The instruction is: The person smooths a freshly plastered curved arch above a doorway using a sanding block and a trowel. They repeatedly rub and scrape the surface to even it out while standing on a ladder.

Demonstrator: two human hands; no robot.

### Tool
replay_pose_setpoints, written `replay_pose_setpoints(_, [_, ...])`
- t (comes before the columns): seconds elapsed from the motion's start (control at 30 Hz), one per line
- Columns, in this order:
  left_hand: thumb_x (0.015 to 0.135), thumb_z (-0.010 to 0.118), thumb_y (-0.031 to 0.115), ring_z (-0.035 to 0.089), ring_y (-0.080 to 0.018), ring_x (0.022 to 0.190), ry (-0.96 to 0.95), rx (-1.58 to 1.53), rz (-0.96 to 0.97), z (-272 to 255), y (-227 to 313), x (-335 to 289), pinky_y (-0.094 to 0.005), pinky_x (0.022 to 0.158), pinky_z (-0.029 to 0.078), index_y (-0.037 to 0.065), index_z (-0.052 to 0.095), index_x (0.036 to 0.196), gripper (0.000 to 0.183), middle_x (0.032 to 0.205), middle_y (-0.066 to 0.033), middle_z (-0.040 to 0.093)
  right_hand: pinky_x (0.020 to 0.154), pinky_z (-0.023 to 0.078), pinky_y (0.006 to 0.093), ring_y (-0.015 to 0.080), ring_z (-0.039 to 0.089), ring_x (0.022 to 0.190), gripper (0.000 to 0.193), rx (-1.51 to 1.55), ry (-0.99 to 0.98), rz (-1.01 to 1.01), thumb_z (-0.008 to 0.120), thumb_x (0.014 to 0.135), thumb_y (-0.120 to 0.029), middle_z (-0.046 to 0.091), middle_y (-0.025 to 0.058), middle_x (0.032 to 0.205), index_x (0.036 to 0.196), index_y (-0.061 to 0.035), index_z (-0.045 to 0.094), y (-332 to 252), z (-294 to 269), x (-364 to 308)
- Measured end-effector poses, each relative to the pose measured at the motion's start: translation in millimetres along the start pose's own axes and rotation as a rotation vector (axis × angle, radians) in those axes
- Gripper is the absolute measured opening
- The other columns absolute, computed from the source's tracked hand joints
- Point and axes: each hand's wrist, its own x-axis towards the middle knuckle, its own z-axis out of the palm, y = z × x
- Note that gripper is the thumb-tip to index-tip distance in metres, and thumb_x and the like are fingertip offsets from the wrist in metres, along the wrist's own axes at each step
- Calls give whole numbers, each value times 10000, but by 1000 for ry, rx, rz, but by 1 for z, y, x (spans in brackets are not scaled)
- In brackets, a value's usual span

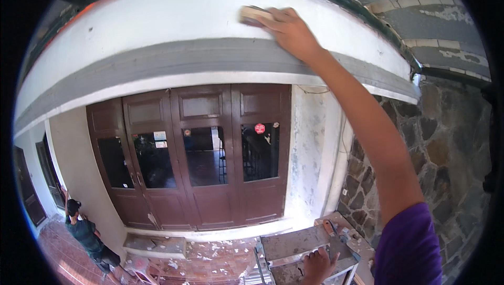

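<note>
My right hand (289, 30) is raised high against the white painted beam (173, 6). It grips a pale wooden block (254, 16) with a darker underside, pressed to the white face; whether this is a sanding block or a brush I cannot tell. Low down, my left hand (317, 266) rests by the edge of a worn, dirty platform (294, 245), fingers bent and apart. Just beyond those fingers lies a scraper (333, 235) with a brown handle and a wide grey blade.
A grey ledge (157, 56) runs under the white face. Brown panelled doors (191, 153) stand below, beside a stone wall (436, 143). Pale flakes litter the tiled floor (210, 261). At the lower left, another person (89, 237) reaches up to a wall near a pinkish stool (142, 269).
</note>
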Motion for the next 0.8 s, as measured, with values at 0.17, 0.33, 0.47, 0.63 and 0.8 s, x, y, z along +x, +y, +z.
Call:
replay_pose_setpoints(0.17, [902,572,588,684,-327,684,156,-10,42,-5,0,-2,-470,642,512,12,513,884,579,707,-143,658,970,506,373,321,582,1041,411,-18,-142,65,664,862,-94,634,162,1258,1261,-189,673,11,-15,-29])
replay_pose_setpoints(0.33, [946,499,565,646,-416,955,55,27,46,7,3,-1,-544,856,483,-145,547,1220,763,1098,-326,636,977,506,382,309,588,1043,419,33,3,-119,663,860,-87,647,164,1243,1268,-185,671,17,8,-13])
replay_pose_setpoints(0.47, [957,491,549,649,-428,948,-25,17,39,12,1,-3,-533,855,494,-97,563,1236,708,1104,-326,635,970,518,374,293,587,1061,386,60,-80,-46,628,904,-112,658,131,1236,1278,-202,663,27,-25,-37])
replay_pose_setpoints(0.63, [981,491,469,652,-433,909,34,-10,32,3,1,-2,-550,813,501,-2,575,1288,568,1139,-322,623,977,501,366,281,562,1062,461,61,-85,-52,655,890,-122,606,119,1323,1340,-213,619,26,-21,-21])
replay_pose_setpoints(0.8, [951,519,308,642,-443,945,-6,226,260,-2,-2,-7,-593,785,488,205,570,1363,428,1234,-324,580,979,493,355,291,560,1057,440,10,68,-234,632,897,-112,607,125,1315,1327,-205,630,37,1,-23])
